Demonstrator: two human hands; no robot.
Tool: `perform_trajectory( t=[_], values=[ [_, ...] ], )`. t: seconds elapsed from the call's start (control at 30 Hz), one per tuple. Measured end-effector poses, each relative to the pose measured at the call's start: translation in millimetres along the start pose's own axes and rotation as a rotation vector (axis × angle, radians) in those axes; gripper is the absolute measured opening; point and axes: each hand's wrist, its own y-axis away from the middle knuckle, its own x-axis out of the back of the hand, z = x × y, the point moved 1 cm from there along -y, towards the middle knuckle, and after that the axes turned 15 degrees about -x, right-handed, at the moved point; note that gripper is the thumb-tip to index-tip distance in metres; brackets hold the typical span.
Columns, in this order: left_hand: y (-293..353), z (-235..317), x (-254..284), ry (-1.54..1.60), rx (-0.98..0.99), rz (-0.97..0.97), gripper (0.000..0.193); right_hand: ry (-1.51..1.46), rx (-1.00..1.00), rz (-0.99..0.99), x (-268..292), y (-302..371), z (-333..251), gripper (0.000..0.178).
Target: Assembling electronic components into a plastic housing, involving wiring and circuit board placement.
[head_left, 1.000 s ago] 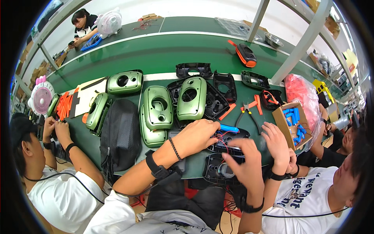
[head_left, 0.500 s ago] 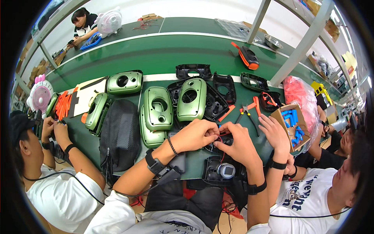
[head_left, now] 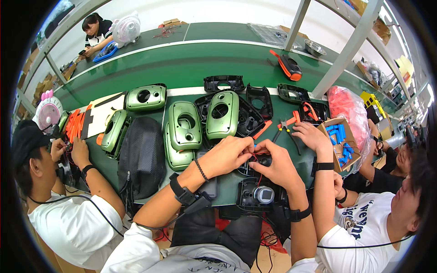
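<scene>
Near the bench's front edge, my left hand [head_left: 227, 157] and my right hand [head_left: 278, 167] meet, thumbs and fingertips pinched on a thin red wire [head_left: 259, 180]. The exact spot they grip is partly covered by the fingers. From there the wire runs down toward a black plastic housing [head_left: 248, 193] carrying a round silver-rimmed gauge [head_left: 265, 194]. Another dark part lies under my fingers, mostly hidden. Just beyond my hands stand green housing shells [head_left: 223, 129] with round openings, among several black shells [head_left: 248, 120].
A co-worker's hand [head_left: 314, 136] reaches in on the right, close to pliers [head_left: 286, 132] and a carton [head_left: 339, 166] of blue cylinders. A black mesh bag [head_left: 142, 157] lies left of my left forearm. Co-workers sit close on both sides. A black-and-orange device [head_left: 290, 67] rests farther back.
My hands stay pinched at nearly the same place, with slight finger movement. The right co-worker's hand has shifted left toward the pliers; the left co-worker's hands have moved a little.
</scene>
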Motion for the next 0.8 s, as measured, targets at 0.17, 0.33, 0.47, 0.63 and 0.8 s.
perform_trajectory(
  t=[0.17, 0.33, 0.47, 0.63, 0.8],
  values=[
    [-3, 5, 2, -0.037, 0.030, -0.059, 0.011, -0.117, -0.064, -0.050, -1, -2, 10, 0.026],
    [0, 5, 4, -0.127, 0.030, -0.106, 0.012, -0.116, -0.101, -0.106, 5, 1, 8, 0.023],
    [0, 1, 5, -0.181, -0.019, -0.127, 0.014, -0.177, -0.107, -0.142, 5, 1, 14, 0.021],
    [0, 7, 3, -0.183, -0.032, -0.104, 0.014, -0.145, -0.086, -0.088, 5, 5, 11, 0.024],
    [5, 5, 4, -0.113, -0.010, -0.075, 0.013, -0.127, -0.064, -0.106, -2, 6, 15, 0.025]
  ],
)
